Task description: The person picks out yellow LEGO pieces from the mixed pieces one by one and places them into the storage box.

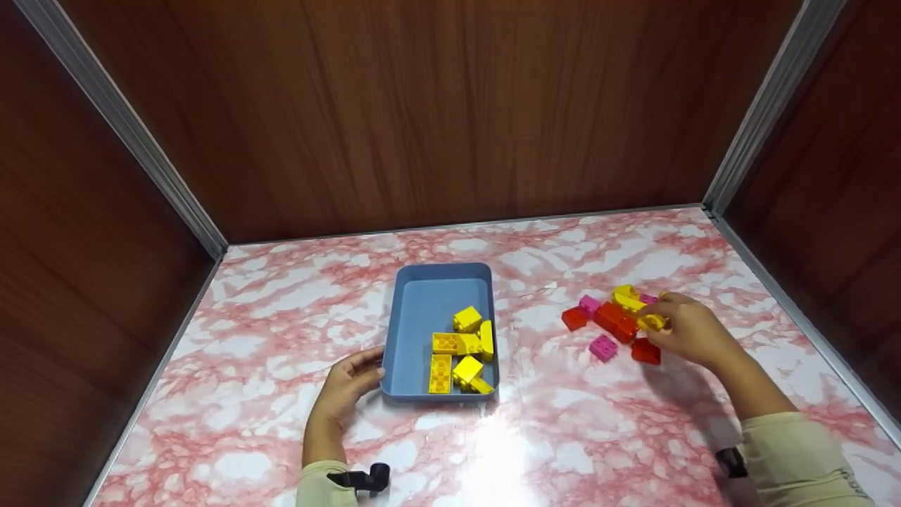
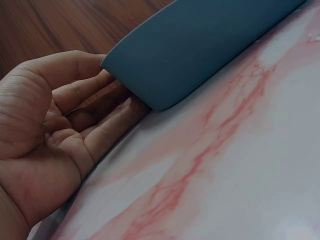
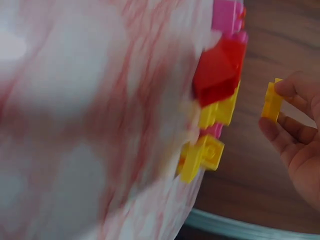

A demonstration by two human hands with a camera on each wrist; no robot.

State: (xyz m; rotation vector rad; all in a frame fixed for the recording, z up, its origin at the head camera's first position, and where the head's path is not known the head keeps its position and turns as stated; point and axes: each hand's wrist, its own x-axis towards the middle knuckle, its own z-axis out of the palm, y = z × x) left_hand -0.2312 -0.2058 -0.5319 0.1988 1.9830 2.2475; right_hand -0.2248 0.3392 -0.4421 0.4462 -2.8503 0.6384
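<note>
Left hand: at lower centre-left of the head view, the left hand [image 1: 345, 387] has its fingers loosely bent, touching the tray's outer left side; the left-wrist view shows fingertips at the rim and wall, with no brick in this hand.
Tray: the blue tray [image 1: 426, 303] lies near the centre of the frame, flat on the marbled table [image 1: 281, 296].
Sorted yellow: several yellow bricks [image 1: 440, 373] lie in the tray's lower right; no red or pink ones show among them, so the yellow share looks well under way.
Pile: right of centre, red bricks [image 1: 609, 317] and pink bricks [image 1: 603, 348] lie on the table outside the tray, with at least one loose yellow piece [image 1: 626, 301] at the pile's top edge; the right-wrist view also shows yellow among them, so the yellow seems unfinished.
Right hand: at the pile's right edge, the right hand [image 1: 693, 331] pinches a yellow brick [image 3: 271, 102] between thumb and fingers; the right-wrist view shows it apart from the pile, not yet in the tray.
</note>
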